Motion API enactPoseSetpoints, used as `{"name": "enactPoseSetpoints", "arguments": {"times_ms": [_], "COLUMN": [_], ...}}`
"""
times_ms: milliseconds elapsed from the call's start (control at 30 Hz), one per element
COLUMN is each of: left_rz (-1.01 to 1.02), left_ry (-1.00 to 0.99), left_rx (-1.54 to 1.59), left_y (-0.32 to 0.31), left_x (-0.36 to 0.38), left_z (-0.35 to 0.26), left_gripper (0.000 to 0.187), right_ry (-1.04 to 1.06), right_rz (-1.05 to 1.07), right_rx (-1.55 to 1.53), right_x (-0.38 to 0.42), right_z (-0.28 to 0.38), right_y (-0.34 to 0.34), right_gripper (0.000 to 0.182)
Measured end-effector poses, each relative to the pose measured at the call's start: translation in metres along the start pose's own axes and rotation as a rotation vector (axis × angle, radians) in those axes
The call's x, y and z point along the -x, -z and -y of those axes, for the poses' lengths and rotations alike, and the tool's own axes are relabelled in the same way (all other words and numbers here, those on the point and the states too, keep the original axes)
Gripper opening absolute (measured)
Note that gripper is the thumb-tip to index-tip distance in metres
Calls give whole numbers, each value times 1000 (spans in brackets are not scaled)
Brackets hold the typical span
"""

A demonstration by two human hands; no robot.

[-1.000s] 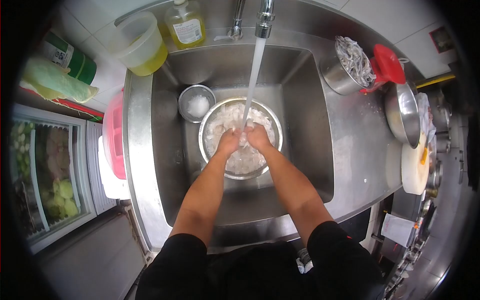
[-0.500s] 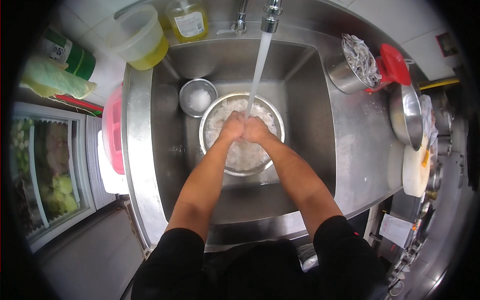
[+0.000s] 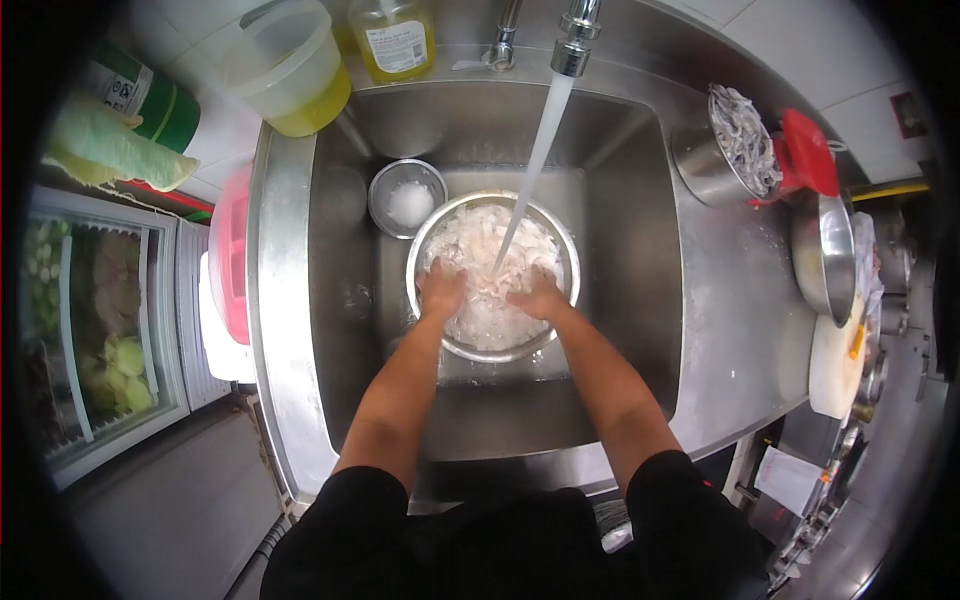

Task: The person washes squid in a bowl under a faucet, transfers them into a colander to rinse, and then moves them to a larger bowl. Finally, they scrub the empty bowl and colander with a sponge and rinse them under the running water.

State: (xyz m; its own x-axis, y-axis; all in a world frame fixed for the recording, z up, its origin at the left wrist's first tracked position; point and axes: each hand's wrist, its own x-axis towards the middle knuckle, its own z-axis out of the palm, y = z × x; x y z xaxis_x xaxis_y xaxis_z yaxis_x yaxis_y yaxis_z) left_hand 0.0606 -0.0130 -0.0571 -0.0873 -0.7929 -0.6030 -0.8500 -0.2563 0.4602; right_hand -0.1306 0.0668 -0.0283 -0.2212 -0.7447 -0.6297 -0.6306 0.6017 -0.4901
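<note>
A round metal bowl (image 3: 413, 268) stands in the sink, full of water and pale pinkish-white food pieces (image 3: 490, 235) whose exact kind I cannot make out. My left hand (image 3: 441, 290) dips into the left side of the bowl, open, its fingers spread among the pieces. On the opposite side, my right hand (image 3: 540, 295) is also open and touches the pieces, its fingertips partly under water. Between the hands, a stream of water (image 3: 540, 140) falls from the faucet (image 3: 571, 57) into the bowl.
A small metal strainer (image 3: 407, 198) with white grains sits behind the bowl's left side. The sink (image 3: 630, 250) has steep walls. On the right counter stand a pot (image 3: 707, 165) of greyish strips and a metal bowl (image 3: 822, 255). A plastic tub (image 3: 300, 85) and soap bottle (image 3: 393, 45) stand behind.
My hands were pressed together under the water stream; now they are apart at the bowl's two sides with fingers spread. The whole view has shifted slightly.
</note>
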Motion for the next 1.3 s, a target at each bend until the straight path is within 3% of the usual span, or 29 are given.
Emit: {"name": "enactPoseSetpoints", "arguments": {"times_ms": [33, 67, 167, 200, 267, 400, 467, 500, 600, 667, 700, 767, 867, 967, 1100, 1200, 1267, 1300], "left_rz": [34, 131, 344, 402, 484, 439, 507, 443, 216, 25, 46, 86, -22, 59, 304, 236, 192, 190], "left_ry": [9, 19, 125, 173, 277, 113, -36, -77, -172, -203, -187, -155, -88, -72, -186, -38, 91, 92], "left_rx": [63, 219, 615, 724, 874, 883, 979, 915, 687, 490, 490, 487, 337, 283, 207, -47, -120, -13], "left_y": [-9, -22, -29, -27, -8, -4, -24, -22, -22, -33, -32, -25, -14, 12, -11, 13, 1, -6], "left_x": [-7, -20, -16, -11, 2, 10, -9, -7, -3, -13, -13, -14, -18, 8, -33, 3, -2, -3], "left_z": [7, 14, -14, -24, -43, -51, -40, -43, -47, -41, -42, -41, -40, -57, -28, -42, -26, -18], "left_gripper": [82, 86, 87, 87, 86, 85, 85, 83, 78, 73, 73, 72, 75, 73, 80, 99, 109, 111], "right_ry": [-90, -58, -10, 94, 126, 67, 38, 27, 89, 125, 139, 156, 91, -1, 34, 83, 14, -21], "right_rz": [-79, -27, -31, -11, 10, -94, -64, -44, -259, -136, -75, -116, -143, -113, 28, 119, 26, -21], "right_rx": [-63, -348, -422, -669, -662, -580, -782, -881, -568, -491, -453, -291, -121, -70, -90, 276, 279, 282], "right_x": [-2, -8, -26, -8, -25, -27, -16, -11, -24, -14, -10, -9, -3, 4, -8, 16, 7, 1], "right_z": [-2, -3, 14, 39, 28, 28, 30, 32, 12, 28, 33, 32, 32, 36, 19, 33, 5, -10], "right_y": [-8, -15, -39, -27, -37, -23, -12, -8, -22, 0, 10, 16, 15, 20, 18, 28, 7, -5], "right_gripper": [106, 111, 104, 88, 78, 63, 55, 51, 50, 57, 61, 65, 66, 65, 74, 98, 117, 127]}}
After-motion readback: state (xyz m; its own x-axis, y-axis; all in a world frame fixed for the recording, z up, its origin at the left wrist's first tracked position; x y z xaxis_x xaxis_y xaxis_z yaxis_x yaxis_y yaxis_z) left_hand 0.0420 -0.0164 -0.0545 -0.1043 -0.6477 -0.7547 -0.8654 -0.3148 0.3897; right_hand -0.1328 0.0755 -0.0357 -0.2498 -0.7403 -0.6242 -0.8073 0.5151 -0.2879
